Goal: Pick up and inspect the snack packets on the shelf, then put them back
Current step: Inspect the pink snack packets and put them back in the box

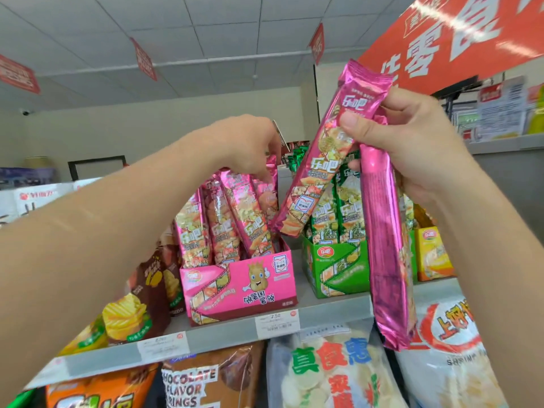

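Fingers of the right hand clasp two pink packets; left hand reaches onto upright packets in the pink box on the shelf, grip impossible to tell.

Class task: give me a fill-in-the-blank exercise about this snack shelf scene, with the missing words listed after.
The right hand holds ____ pink packets in its grip.
The left hand reaches into the ____ display box on the shelf.
The neighbouring box, standing nearer the right hand, is ____.
A brown bag under the shelf reads CHOCOLATE FLAVOR ____.
Missing words: two; pink; green; RINGS.
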`<state>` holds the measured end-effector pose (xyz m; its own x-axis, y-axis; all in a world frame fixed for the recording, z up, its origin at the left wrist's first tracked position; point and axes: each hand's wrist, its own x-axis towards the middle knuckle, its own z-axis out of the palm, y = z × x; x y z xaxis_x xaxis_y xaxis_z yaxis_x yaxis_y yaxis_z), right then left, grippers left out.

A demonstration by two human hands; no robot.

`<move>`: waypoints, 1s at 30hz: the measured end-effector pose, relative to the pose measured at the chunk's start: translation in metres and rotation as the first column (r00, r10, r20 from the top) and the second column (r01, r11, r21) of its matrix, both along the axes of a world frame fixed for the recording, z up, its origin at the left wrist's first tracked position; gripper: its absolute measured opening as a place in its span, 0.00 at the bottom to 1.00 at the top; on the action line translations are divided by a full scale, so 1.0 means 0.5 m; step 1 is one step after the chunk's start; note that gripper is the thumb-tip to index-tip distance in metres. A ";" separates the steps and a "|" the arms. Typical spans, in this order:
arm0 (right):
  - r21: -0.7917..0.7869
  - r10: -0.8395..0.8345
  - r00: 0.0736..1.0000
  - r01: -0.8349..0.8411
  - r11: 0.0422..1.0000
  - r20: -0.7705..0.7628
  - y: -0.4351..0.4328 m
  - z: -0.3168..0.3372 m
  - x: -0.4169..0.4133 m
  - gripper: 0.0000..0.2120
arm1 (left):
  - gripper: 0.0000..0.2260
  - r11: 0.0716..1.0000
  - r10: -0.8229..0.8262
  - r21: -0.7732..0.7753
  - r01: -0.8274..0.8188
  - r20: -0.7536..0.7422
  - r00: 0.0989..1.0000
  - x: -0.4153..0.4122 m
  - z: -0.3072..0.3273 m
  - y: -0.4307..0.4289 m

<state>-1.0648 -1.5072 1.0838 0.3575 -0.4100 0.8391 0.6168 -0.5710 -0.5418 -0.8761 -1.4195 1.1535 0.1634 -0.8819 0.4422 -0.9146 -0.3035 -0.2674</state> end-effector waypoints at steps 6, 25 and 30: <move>0.006 -0.063 0.997 0.063 0.998 0.041 0.031 -0.018 0.037 0.09 | 0.18 0.997 0.066 0.023 -0.068 0.083 0.994 0.032 0.006 -0.057; 0.034 0.022 0.991 -0.018 0.999 -0.135 0.017 0.017 0.032 0.07 | 0.19 0.997 0.072 -0.066 -0.051 0.374 0.925 0.051 -0.045 0.051; 0.065 0.083 0.981 -0.073 0.995 -0.176 0.016 0.020 0.029 0.05 | 0.17 0.966 -0.170 -0.165 0.200 0.184 0.968 0.041 -0.042 0.049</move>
<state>-1.0505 -1.4994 1.0941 0.5321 -0.4207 0.7347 0.5488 -0.4895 -0.6777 -0.8554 -1.3952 1.1327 -0.0847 -0.7926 0.6039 -0.9064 -0.1905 -0.3771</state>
